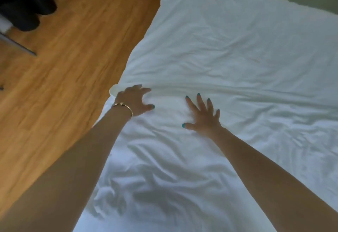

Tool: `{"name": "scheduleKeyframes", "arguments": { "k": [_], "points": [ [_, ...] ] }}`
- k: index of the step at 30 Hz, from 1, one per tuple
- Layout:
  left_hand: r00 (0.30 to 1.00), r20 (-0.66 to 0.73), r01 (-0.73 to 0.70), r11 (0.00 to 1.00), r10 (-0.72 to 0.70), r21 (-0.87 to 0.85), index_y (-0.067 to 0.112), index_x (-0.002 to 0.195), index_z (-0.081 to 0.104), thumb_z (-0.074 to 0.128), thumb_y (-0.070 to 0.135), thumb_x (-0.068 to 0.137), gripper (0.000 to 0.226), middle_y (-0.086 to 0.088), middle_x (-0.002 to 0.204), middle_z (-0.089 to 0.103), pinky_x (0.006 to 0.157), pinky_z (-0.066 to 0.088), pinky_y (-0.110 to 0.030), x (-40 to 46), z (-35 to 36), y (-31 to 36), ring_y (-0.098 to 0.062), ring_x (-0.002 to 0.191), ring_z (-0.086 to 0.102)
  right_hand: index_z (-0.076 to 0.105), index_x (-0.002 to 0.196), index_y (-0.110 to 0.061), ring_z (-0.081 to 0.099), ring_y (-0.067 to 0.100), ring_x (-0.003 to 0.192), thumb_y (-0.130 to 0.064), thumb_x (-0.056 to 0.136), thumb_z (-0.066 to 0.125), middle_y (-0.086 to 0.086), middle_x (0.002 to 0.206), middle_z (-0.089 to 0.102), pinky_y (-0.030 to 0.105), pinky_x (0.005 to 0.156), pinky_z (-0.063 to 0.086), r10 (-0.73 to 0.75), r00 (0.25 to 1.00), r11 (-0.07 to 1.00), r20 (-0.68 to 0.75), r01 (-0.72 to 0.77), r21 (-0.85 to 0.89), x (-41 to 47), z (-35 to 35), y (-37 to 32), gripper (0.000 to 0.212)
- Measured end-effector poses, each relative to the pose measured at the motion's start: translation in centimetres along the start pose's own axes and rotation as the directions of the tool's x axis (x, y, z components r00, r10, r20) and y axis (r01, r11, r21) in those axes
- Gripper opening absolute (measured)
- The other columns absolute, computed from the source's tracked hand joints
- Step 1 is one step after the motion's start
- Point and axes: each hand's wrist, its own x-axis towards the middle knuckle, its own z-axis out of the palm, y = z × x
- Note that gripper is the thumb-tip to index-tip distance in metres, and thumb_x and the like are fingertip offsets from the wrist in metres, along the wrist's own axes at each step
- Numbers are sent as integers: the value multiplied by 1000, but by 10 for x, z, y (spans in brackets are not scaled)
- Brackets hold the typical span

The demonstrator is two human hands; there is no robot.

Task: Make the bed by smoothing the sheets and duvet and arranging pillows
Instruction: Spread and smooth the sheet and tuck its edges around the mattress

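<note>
The left hand curls its fingers into the white duvet near its edge, apparently gripping a fold to hold it taut. Just beside it, further in from that edge, the right hand lies flat with fingers spread, likely pressing creases out. The duvet covers the bed, still wrinkled. No container shows.

left hand gripping duvet edge, right hand flat

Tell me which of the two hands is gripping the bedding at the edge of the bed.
The left hand, with the gold bracelet: its fingers curl into the white duvet by the floor-side edge. The right hand lies flat with spread fingers.
</note>
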Motion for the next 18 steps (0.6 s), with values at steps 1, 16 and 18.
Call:
{"name": "scheduleKeyframes", "arguments": {
  "k": [1, 16, 18],
  "points": [
    [995, 102, -18, 1000, 16, 17, 41, 151, 14, 61, 59, 83, 84, 3, 162, 5, 116, 17, -54, -7, 20, 1, -22, 148, 8, -16, 144, -58, -23, 29, 147, -65, 80, 62, -14, 157, -29, 66, 113, 1, 25, 1000, 1000, -1, -25, -7, 6, -3, 2, 101],
    [947, 196, 284, 947, -253, -148, 31, 145, -28, 87, 56, 44, 155, -11, 160, -13, 117, 19, -49, 80, 44, -108, -34, 148, 2, -20, 150, -32, 14, 26, 147, -74, 52, 76, 8, 154, 22, 51, 118, -1, 44, 998, 989, -46, -50, -141, 71, -33, 26, 143],
    [940, 228, 292, 945, -254, -151, 31, 149, -13, 83, 43, 42, 145, -13, 152, 28, 103, 44, -45, 79, 48, -114, -34, 131, 41, 7, 149, -37, 44, 26, 126, -67, 54, 79, 3, 127, 47, 40, 113, 24, -1, 994, 998, -108, -7, -69, 67, -33, 29, 124]
  ]
}}
